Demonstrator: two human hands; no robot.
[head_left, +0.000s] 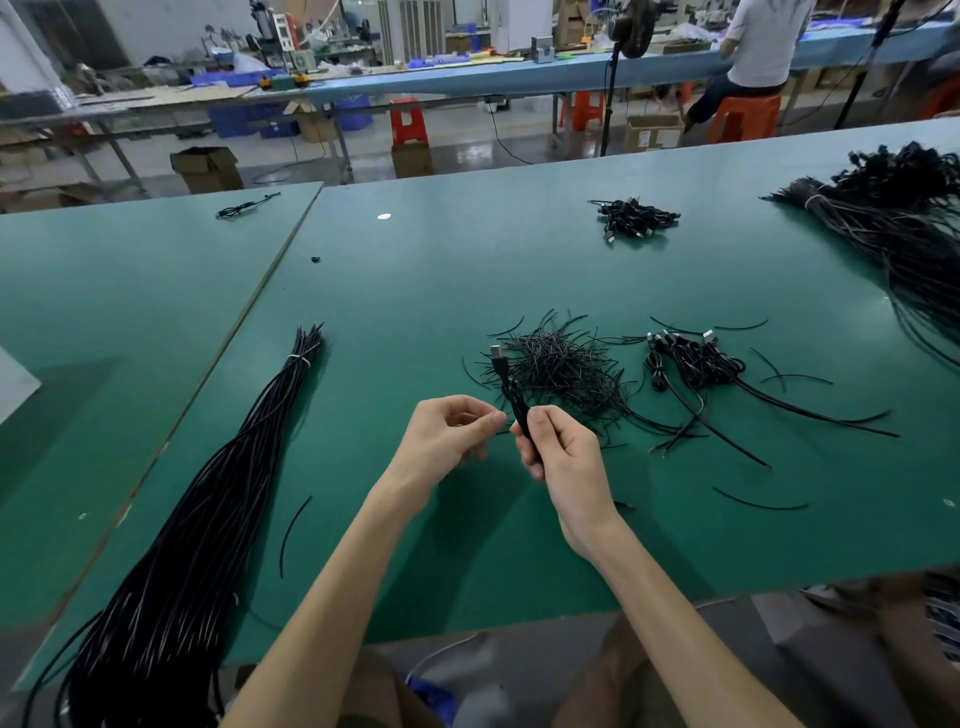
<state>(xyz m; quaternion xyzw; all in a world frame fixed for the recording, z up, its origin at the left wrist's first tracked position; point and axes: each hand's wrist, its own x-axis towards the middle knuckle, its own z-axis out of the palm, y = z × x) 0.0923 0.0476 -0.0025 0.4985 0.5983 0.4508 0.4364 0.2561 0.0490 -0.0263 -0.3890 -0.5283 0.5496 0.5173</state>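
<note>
My right hand (558, 452) grips a folded black USB cable (511, 392) upright above the green table (415, 291); its silver plug points up and away. My left hand (449, 434) hovers just left of the cable with thumb and forefinger pinched together near it; whether a thin tie sits between them I cannot tell. Right behind the cable lies a heap of short black twist ties (563, 364).
A long bound bundle of black cables (208, 493) runs along the left. Loosely coiled cables (696, 364) lie to the right, a small tied pile (636, 215) farther back, and a big cable bundle (893, 218) at far right. A person sits at a distant bench.
</note>
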